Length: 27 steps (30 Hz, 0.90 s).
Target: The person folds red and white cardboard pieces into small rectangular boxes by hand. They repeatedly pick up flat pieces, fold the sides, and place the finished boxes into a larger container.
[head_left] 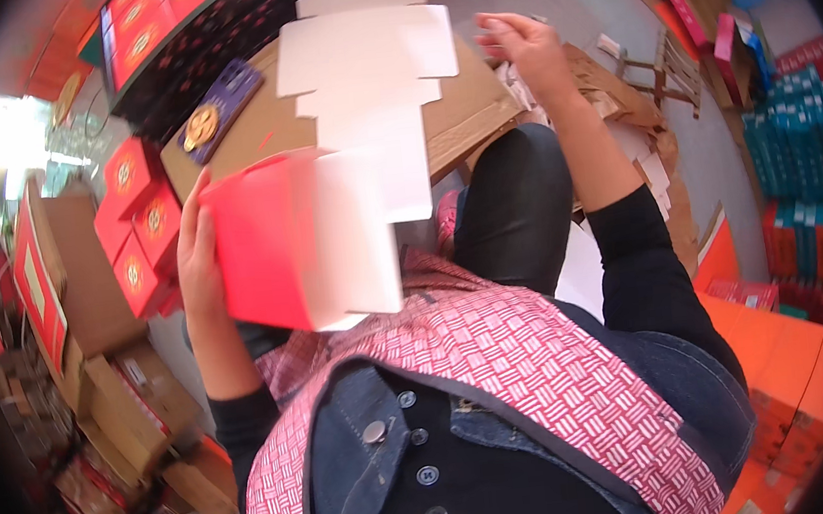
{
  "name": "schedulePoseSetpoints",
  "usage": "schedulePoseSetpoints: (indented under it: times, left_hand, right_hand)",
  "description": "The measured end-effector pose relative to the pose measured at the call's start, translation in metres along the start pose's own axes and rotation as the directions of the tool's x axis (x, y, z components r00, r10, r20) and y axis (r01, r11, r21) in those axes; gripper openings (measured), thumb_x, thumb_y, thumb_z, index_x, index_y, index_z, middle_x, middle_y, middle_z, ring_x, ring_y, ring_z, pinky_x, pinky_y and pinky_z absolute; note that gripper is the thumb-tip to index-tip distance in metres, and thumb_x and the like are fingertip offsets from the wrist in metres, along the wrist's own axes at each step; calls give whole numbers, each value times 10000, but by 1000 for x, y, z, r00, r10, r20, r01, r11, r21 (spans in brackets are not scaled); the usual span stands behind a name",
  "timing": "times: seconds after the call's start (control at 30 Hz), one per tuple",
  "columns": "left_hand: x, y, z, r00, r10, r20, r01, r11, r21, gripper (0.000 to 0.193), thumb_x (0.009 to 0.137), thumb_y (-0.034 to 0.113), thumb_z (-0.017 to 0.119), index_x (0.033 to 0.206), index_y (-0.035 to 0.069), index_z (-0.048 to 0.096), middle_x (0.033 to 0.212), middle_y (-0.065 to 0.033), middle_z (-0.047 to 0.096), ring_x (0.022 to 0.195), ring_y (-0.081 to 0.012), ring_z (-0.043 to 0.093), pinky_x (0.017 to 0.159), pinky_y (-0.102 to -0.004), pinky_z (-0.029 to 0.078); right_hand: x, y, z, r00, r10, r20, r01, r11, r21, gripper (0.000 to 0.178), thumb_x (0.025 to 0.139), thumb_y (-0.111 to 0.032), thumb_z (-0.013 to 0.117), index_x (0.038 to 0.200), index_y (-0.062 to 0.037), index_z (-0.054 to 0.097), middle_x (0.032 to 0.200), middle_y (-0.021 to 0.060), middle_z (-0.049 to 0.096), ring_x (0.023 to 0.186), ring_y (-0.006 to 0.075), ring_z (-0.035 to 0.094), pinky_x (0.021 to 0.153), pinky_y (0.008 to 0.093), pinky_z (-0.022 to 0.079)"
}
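Observation:
A red folded carton (267, 251) with a white inner flap standing out on its right side is held over my lap. My left hand (197, 253) grips its left side, with the fingers along the edge. Flat on the brown cardboard surface (472, 117) in front of me lies an unfolded white carton blank (367, 53), partly behind the held carton. My right hand (525, 48) is raised to the right of the blank, apart from it. Its fingers are curled together, slightly blurred, and whatever they may hold cannot be made out.
A purple patterned box (219, 107) lies at the cardboard's left. Red finished boxes (146, 223) are stacked beside my left arm. Paper scraps (615, 108) lie at the right, before a small wooden stool (666, 74). Orange boxes (778, 360) and teal packs (802, 140) stand farther right.

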<state>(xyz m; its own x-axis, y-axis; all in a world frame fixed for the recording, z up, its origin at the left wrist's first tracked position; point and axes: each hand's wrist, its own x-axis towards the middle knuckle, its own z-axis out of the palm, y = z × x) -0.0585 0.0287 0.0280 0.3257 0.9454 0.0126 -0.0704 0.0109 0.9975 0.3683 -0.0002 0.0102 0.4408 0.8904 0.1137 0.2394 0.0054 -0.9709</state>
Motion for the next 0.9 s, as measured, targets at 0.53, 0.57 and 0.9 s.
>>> schedulePoseSetpoints:
  times: [0.53,0.57,0.9]
  left_hand:
    - [34,-4,51,892,-441,-94,356,816,-456,381,1019,235,377,1329,19,430,1276,-115,540,1135,-224,558,987,-365,453]
    - [44,-11,57,893,-425,-151,318,831,-457,377,1018,223,382,1326,10,419,1285,-129,529,1138,-228,558,984,-362,457]
    - [42,-25,70,920,-305,-246,227,927,-300,282,1016,186,394,1248,31,433,1198,-102,551,1076,-169,578,909,-296,495]
  right_hand:
    - [20,392,-53,998,56,32,-22,760,-649,294,813,-218,629,1038,-30,650,927,190,666,863,389,631,728,433,499]
    - [27,386,-48,969,243,43,-137,673,-727,334,807,-198,623,1099,-37,597,1000,210,641,956,392,604,806,446,484]
    - [-9,423,-105,834,447,-322,-534,800,-274,516,805,-174,698,1210,88,512,1063,212,640,905,288,650,799,394,510]
